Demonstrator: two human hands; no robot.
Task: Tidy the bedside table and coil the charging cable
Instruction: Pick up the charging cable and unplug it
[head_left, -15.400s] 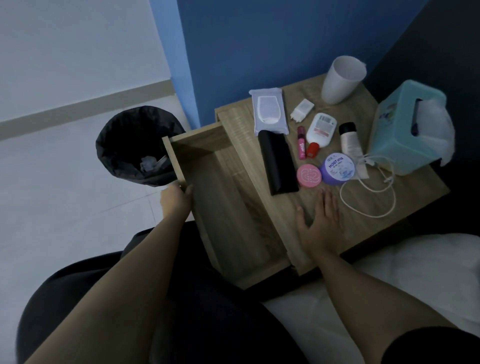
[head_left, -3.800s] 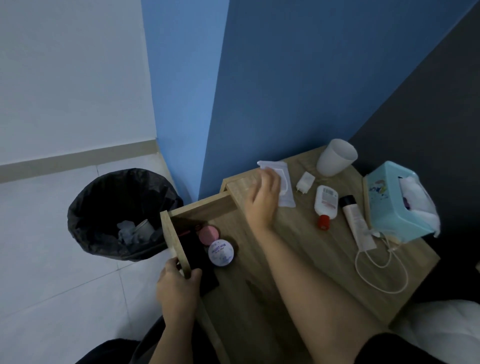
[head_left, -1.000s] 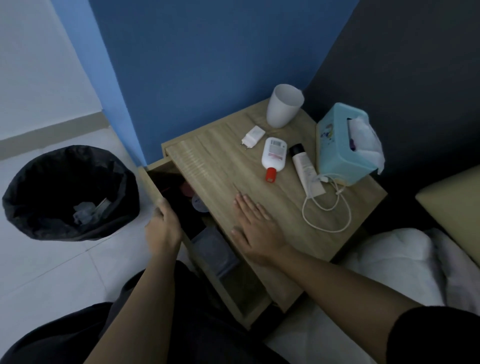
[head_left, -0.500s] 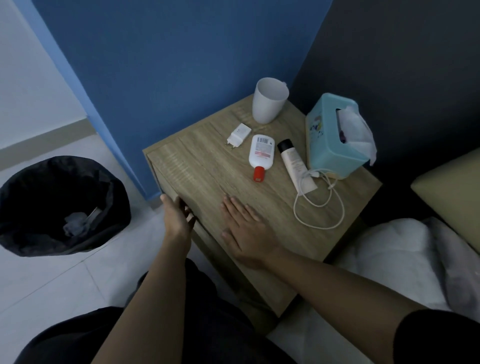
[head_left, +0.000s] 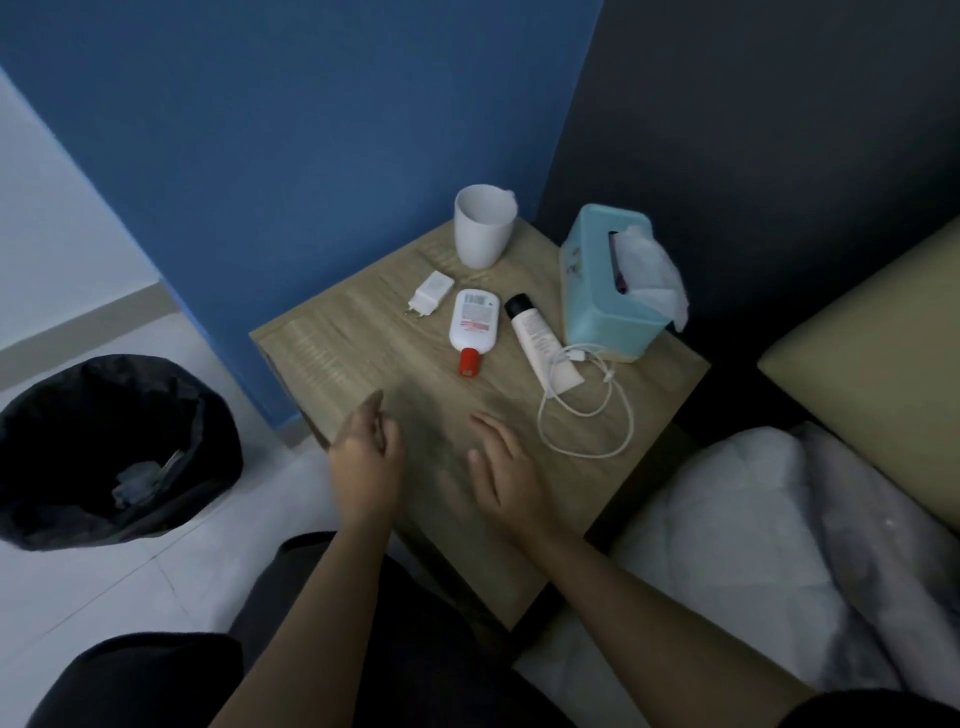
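Note:
The wooden bedside table (head_left: 363, 343) stands against the blue wall with its drawer shut. A white charging cable (head_left: 587, 415) lies in a loose loop near the table's right edge, one end resting on a white tube with a black cap (head_left: 537, 338). Left of the tube lie a white bottle with a red cap (head_left: 472, 325) and a white charger plug (head_left: 430, 293). My left hand (head_left: 363, 457) hovers over the table's front left corner, fingers loosely curled, empty. My right hand (head_left: 504, 467) is above the front of the tabletop, fingers spread, holding nothing.
A white cup (head_left: 483, 226) stands at the back of the table, a teal tissue box (head_left: 605, 286) at the back right. A black-lined waste bin (head_left: 109, 447) sits on the floor to the left. White bedding (head_left: 753, 545) and a beige headboard cushion (head_left: 883, 353) lie to the right.
The drawer, open a second ago with items inside, is now fully shut. My left hand has left the drawer front and risen over the table's corner. My right hand has lifted slightly.

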